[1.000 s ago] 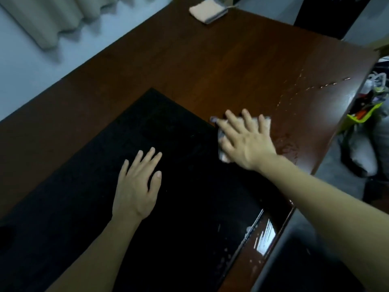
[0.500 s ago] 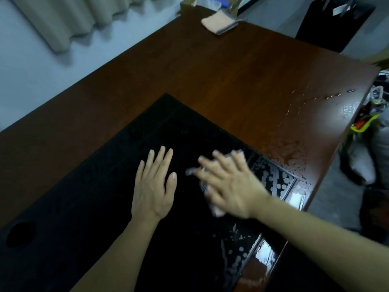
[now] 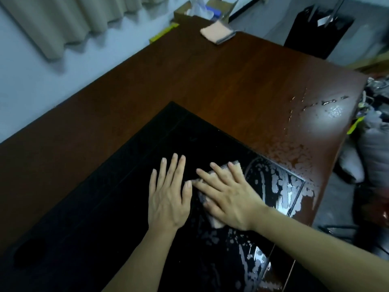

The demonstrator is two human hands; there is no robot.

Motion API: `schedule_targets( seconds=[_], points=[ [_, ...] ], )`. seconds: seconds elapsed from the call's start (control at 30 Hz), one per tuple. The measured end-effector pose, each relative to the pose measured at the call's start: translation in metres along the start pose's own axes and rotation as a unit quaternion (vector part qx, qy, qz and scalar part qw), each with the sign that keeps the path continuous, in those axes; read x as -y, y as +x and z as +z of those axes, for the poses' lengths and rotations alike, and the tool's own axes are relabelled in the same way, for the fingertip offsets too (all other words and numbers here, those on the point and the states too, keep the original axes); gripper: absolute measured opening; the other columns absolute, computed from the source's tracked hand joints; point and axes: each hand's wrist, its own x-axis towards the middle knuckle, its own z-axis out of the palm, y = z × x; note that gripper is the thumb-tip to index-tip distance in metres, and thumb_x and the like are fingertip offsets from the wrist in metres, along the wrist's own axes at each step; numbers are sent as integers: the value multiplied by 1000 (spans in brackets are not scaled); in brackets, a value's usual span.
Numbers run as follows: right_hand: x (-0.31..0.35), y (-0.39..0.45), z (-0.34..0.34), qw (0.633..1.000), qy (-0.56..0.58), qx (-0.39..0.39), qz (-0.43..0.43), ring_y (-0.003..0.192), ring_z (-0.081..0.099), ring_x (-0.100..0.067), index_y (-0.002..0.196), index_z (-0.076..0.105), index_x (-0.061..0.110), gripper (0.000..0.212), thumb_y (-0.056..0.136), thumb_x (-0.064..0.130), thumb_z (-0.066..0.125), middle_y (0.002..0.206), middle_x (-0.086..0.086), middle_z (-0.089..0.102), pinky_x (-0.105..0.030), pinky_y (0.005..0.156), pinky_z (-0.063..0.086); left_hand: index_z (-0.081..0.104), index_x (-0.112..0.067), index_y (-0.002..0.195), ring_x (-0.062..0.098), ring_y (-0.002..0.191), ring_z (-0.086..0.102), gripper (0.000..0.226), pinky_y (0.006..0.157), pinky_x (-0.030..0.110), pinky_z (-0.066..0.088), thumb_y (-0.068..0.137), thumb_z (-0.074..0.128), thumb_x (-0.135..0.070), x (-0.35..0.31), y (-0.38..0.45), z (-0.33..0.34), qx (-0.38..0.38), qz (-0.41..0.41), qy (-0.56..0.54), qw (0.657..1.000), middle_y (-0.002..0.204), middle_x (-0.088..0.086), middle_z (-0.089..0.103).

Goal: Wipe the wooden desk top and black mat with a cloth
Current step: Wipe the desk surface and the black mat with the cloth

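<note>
A home room used as a study: a dark reddish-brown wooden bench (image 3: 221, 85) stands against a pale wall with beige pleated curtains (image 3: 69, 20), an open cardboard box (image 3: 208, 9) and cluttered bags (image 3: 374, 140) around it.

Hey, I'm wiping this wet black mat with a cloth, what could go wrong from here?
1. Water beads sit on the mat corner and the desk near its right edge; a sweep that way may push water onto the clutter below.
2. The cloth under your right hand looks small, so it may smear rather than absorb.
3. Your left hand lies flat beside the cloth, possibly blocking the stroke.
</note>
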Motion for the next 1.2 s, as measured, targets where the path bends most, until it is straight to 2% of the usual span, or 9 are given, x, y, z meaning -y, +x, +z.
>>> schedule_targets(
  seconds=[0.17,0.27,0.5,0.63,0.73,0.83,0.97,1.07,1.2],
  points=[
    [-88,40,-13,983,33,-29,178,156,-11,-27,160,-3,41,70,93,60,-5,169,11,-9,-58,121,-6,13,-30,161,12,155,-1,61,125,50,13,106,6,-55,-1,2,2,1,8,-3,1000,168,-11,10],
    [-100,76,-21,962,69,-34,263,155,-16,-27,161,-4,40,62,102,58,4,168,13,-15,-59,120,-10,12,-30,161,11,155,-2,62,126,48,11,105,4,-55,1,3,3,0,8,7,1000,168,-11,9],
    [-4,43,-14,993,19,-24,118,156,-5,-34,163,6,33,68,98,54,1,171,3,-4,-66,119,-1,24,-26,159,17,156,8,65,124,51,16,105,5,-54,-2,3,-2,-7,11,23,1000,166,-6,20],
    [-20,-12,5,1000,1,-13,11,156,9,-33,161,18,35,60,105,56,16,169,2,13,-65,121,8,27,-25,159,17,155,11,63,123,52,18,106,7,-52,-2,3,-2,-11,16,25,999,166,-6,22],
    [-86,-6,1,997,-2,-27,71,155,14,-33,160,8,38,62,101,56,13,168,4,16,-63,120,11,28,-24,158,17,155,11,62,124,52,16,106,7,-52,-3,3,-2,-14,18,25,999,165,-7,23],
    [-161,19,-10,976,33,-43,211,157,-5,-29,158,-8,44,64,97,59,2,170,9,-5,-59,121,-2,28,-24,158,15,155,10,63,125,50,13,105,7,-52,-3,3,-1,-18,17,21,999,165,-7,23],
    [-166,44,-23,957,65,-43,280,156,-12,-30,160,-4,43,59,104,56,10,170,10,-10,-61,120,-7,31,-25,157,14,155,11,67,125,48,12,104,6,-57,-5,4,-5,-7,19,5,1000,165,-9,24],
    [-114,26,-15,976,37,-30,213,155,-14,-34,160,-8,39,60,104,53,6,169,7,-13,-65,118,-7,36,-23,155,16,154,14,68,124,51,16,104,9,-57,-4,5,-9,5,24,-9,1000,163,-8,27],
    [-64,-40,5,997,28,-50,49,155,12,-38,161,20,33,60,105,52,19,169,0,15,-69,118,8,39,-24,154,12,154,15,60,123,53,17,106,15,-50,-10,13,-9,-16,11,-35,999,161,-11,30]
  ],
)
